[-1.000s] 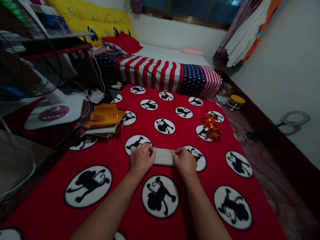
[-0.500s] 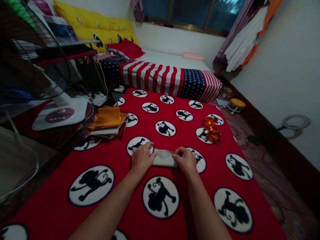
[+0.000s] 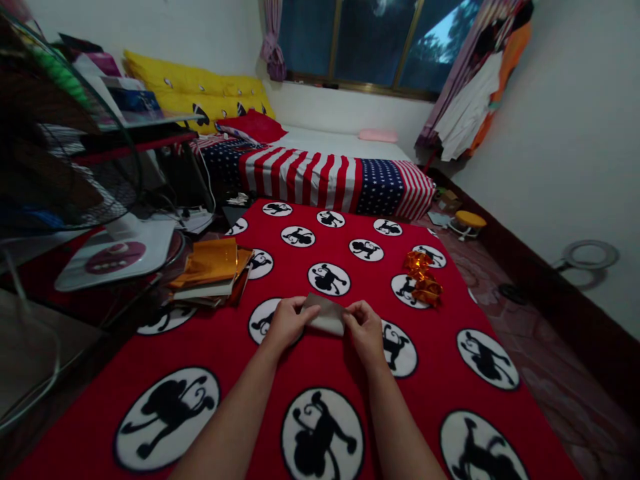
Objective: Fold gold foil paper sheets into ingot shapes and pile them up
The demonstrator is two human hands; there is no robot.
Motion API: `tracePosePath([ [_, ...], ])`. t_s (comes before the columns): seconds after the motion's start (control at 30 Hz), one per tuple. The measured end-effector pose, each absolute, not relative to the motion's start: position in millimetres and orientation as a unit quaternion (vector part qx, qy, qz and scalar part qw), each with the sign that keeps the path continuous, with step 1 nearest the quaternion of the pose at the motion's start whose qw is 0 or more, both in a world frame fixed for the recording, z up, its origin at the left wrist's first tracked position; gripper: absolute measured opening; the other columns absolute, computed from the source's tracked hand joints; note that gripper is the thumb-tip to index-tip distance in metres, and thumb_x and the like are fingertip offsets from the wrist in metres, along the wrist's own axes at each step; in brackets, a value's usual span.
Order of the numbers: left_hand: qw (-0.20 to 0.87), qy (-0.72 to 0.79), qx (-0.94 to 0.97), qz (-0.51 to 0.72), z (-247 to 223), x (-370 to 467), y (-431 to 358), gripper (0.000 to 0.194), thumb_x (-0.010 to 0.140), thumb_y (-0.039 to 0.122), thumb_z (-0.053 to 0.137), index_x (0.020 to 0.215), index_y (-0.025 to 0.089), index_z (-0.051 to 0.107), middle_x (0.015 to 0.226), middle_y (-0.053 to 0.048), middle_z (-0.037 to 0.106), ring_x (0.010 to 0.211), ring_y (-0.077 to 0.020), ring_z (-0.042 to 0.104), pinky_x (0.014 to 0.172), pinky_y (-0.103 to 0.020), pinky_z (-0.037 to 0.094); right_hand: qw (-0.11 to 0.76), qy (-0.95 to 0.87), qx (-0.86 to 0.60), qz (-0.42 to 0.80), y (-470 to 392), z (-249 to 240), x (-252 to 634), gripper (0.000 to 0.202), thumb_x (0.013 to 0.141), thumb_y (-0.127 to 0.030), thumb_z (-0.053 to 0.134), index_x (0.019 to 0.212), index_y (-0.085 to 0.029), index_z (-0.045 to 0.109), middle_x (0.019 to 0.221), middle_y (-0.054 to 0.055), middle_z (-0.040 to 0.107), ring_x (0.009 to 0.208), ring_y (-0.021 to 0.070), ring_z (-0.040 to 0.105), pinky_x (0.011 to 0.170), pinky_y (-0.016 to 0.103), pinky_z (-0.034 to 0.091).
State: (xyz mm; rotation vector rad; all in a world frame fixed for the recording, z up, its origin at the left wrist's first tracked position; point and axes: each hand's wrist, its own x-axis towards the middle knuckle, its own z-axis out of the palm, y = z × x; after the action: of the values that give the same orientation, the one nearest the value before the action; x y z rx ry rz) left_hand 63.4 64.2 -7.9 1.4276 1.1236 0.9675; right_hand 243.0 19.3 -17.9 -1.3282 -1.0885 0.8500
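Note:
A small folded grey paper (image 3: 325, 316) spans the gap between my two hands over the red cloth with monkey prints (image 3: 240, 407). My left hand (image 3: 290, 321) pinches its left end, thumb on top. At the right end, my right hand (image 3: 365, 327) grips the paper between thumb and fingers. To the left lies a stack of orange-gold and pale sheets (image 3: 210, 267). Crumpled shiny orange foil pieces (image 3: 423, 279) rest on the cloth at the right.
A fan base (image 3: 115, 257) and a cluttered shelf (image 3: 145, 127) stand at the left. Beyond the cloth is a bed with a striped and starred cover (image 3: 310, 177). A yellow stool (image 3: 470, 219) and a ring-shaped object (image 3: 590, 255) are at the right.
The camera view has tilted up, so the scene sits lower. The grey paper now looks narrower and is tilted, with my hands closer together around it.

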Motion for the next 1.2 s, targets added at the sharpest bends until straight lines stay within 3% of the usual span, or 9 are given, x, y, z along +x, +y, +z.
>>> tracePosePath([
  [0.2, 0.52, 0.476, 0.573, 0.417, -12, 64, 61, 0.026, 0.072, 0.035, 0.068, 0.079, 0.011, 0.073, 0.07, -0.001, 0.068, 0.062, -0.014, 0.058, 0.058, -0.021, 0.042, 0.582, -0.45, -0.576, 0.357, 16, -19, 241, 0.014, 0.073, -0.029, 0.067, 0.074, -0.02, 0.057, 0.068, -0.002, 0.059, 0.064, 0.014, 0.055, 0.058, 0.024, 0.042],
  [0.4, 0.527, 0.48, 0.55, 0.435, -10, 67, 52, 0.028, 0.072, 0.038, 0.069, 0.079, 0.011, 0.073, 0.069, -0.001, 0.068, 0.061, -0.0134, 0.057, 0.056, -0.02, 0.041, 0.601, -0.44, -0.553, 0.373, 12, -12, 235, 0.025, 0.073, -0.036, 0.069, 0.09, -0.019, 0.06, 0.069, -0.001, 0.06, 0.062, 0.0139, 0.054, 0.056, 0.024, 0.043],
  [0.6, 0.545, 0.479, 0.537, 0.431, -8, 71, 48, 0.03, 0.071, 0.038, 0.07, 0.081, 0.01, 0.073, 0.071, -0.002, 0.071, 0.062, -0.0145, 0.058, 0.056, -0.021, 0.042, 0.596, -0.431, -0.573, 0.362, 12, -11, 230, 0.025, 0.073, -0.042, 0.068, 0.07, -0.018, 0.06, 0.062, -0.001, 0.058, 0.058, 0.0131, 0.053, 0.053, 0.023, 0.041],
  [1.2, 0.536, 0.477, 0.561, 0.413, -7, 70, 48, 0.031, 0.071, 0.037, 0.07, 0.085, 0.009, 0.074, 0.077, -0.006, 0.074, 0.065, -0.0172, 0.063, 0.059, -0.023, 0.044, 0.602, -0.435, -0.582, 0.331, 10, -12, 231, 0.027, 0.074, -0.043, 0.067, 0.07, -0.018, 0.06, 0.062, -0.002, 0.056, 0.059, 0.0125, 0.051, 0.054, 0.022, 0.04],
])
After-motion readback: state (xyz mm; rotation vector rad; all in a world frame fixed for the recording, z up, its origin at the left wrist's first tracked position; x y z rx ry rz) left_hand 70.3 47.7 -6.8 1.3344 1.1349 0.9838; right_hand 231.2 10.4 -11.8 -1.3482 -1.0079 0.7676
